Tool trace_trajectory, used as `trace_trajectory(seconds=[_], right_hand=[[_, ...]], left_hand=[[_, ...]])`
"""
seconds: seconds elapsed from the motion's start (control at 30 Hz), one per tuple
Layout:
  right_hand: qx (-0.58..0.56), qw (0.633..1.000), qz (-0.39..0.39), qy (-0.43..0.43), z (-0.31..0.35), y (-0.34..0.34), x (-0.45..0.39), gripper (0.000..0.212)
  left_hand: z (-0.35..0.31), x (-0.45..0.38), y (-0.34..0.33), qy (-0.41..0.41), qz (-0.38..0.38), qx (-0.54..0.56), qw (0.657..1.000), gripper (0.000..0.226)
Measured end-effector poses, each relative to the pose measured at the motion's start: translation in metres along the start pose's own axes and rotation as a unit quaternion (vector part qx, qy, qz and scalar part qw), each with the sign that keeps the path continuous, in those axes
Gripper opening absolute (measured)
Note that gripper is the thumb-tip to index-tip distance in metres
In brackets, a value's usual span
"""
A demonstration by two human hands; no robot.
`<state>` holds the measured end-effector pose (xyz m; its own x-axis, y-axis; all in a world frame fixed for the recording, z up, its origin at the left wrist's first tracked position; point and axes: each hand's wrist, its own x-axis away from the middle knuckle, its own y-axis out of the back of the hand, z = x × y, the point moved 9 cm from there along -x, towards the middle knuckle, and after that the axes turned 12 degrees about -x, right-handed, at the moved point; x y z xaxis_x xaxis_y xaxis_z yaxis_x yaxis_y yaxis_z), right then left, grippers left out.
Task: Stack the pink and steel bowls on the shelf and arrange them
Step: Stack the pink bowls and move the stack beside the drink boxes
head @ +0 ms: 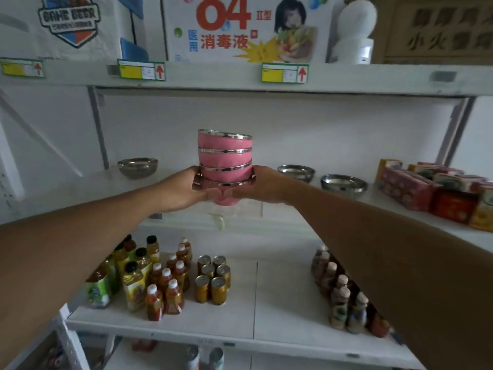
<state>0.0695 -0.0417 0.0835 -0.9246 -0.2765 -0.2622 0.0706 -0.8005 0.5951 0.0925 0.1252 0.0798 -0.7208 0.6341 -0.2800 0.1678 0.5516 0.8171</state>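
**Stack of pink bowls held at the middle shelf**

Both hands gripped a stack of pink bowls [225, 162] in front of the middle shelf [280, 209]. The left hand [184, 189] cupped the stack's lower left side and the right hand [262, 186] its lower right side, with the fingertips meeting under the bottom bowl. The stack showed four steel rims, one above another, and leaned a little to the left at the top. Whether its base touched the shelf or hung just above it could not be told, since the fingers covered it.

Three steel bowls stood upright and apart on the same shelf. One steel bowl [137, 166] sat to the left of the stack, near the back wall. A second steel bowl [296, 172] sat just right of the right hand, and a third steel bowl [344, 186] stood beside it, farther right. Red cartons [432, 190] filled the shelf's right end.

On the lower shelf [266, 303] stood bottles of drink [160, 284] at the left, a cluster of gold cans [212, 280] near the middle, and more bottles [344, 292] in a row at the right. The top shelf carried a large printed box [245, 28] and yellow price tags [285, 73] along its edge.
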Motion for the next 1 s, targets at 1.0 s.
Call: trace_trajectory(seconds=[1.0], right_hand=[[0.070, 0.958, -0.206, -0.189, -0.160, 0.276, 0.279, 0.033]], left_hand=[[-0.272, -0.224, -0.296, -0.170, 0.139, -0.004, 0.976, 0.040]])
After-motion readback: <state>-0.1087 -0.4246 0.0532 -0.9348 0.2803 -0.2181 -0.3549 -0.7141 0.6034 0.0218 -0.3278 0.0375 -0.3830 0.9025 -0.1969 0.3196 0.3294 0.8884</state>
